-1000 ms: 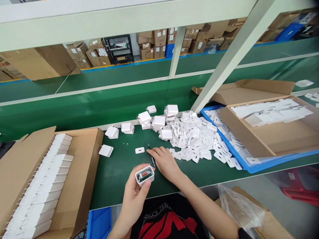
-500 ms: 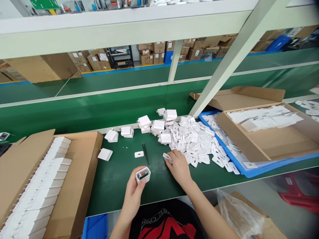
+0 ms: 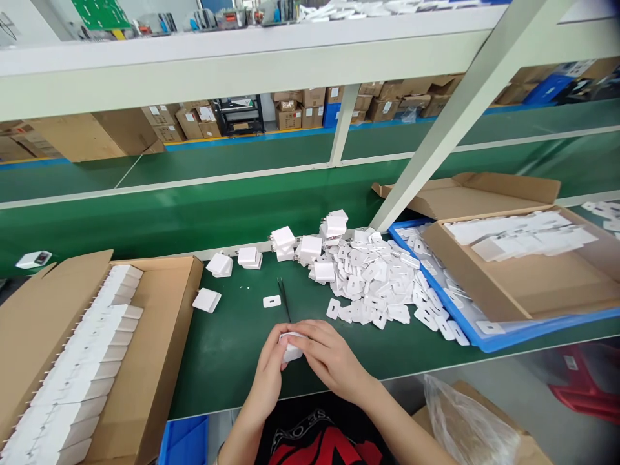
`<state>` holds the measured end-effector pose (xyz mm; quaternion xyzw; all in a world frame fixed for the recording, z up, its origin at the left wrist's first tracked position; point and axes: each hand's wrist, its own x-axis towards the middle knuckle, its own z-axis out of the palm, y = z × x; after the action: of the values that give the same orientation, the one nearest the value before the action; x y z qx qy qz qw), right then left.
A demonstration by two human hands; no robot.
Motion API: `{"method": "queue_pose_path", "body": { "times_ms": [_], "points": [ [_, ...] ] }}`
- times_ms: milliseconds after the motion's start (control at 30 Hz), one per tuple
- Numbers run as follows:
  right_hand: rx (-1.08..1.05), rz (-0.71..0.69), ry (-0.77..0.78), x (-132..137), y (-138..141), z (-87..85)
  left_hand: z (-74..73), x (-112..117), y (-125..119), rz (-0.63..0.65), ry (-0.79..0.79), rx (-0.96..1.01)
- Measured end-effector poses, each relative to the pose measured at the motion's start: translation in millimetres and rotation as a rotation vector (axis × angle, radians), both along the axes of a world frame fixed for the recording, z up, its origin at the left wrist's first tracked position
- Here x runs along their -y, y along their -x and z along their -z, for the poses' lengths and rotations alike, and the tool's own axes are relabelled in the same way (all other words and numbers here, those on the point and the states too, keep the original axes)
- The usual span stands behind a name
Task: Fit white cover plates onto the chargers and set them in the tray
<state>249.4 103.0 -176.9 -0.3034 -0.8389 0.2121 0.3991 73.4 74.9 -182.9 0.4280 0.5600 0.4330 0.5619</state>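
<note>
A white charger housing [image 3: 292,352] is gripped in my left hand [image 3: 267,365], low over the green tabletop. My right hand [image 3: 330,355] is closed over the top of that housing, its fingers covering the end that faces up. Whether a cover plate is under those fingers is hidden. Just beyond my hands lie a pair of dark tweezers [image 3: 283,298] and one white cover plate [image 3: 272,301]. A heap of similar white plates [image 3: 375,278] spreads to the right, with several assembled-looking white chargers [image 3: 310,248] along its left side.
An open cardboard box [image 3: 167,329] with rows of white chargers stands at the left. On the right, another cardboard box [image 3: 508,290] rests on a blue tray [image 3: 489,345]. A slanted white post [image 3: 426,142] and shelf beam [image 3: 242,61] cross in front.
My right hand has moved left from the heap with a white cover plate and now meets the charger housing in my left hand. The circuit board inside the housing is now covered from view.
</note>
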Motion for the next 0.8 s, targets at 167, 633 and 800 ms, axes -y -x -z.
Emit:
{"method": "queue_pose_path", "body": {
  "times_ms": [167, 633, 800],
  "points": [
    [-0.077, -0.104, 0.215, 7, -3, 1.2, -3.7, 3, 2, 0.037, -0.047, 0.012],
    [-0.62, 0.171, 0.922, 9, 19, 16.8, 4.0, -2, -1, 0.172, -0.434, -0.163],
    [-0.55, 0.049, 1.036, 9, 19, 7.7, 12.1, -4, -2, 0.159, -0.418, -0.14]
  ]
}}
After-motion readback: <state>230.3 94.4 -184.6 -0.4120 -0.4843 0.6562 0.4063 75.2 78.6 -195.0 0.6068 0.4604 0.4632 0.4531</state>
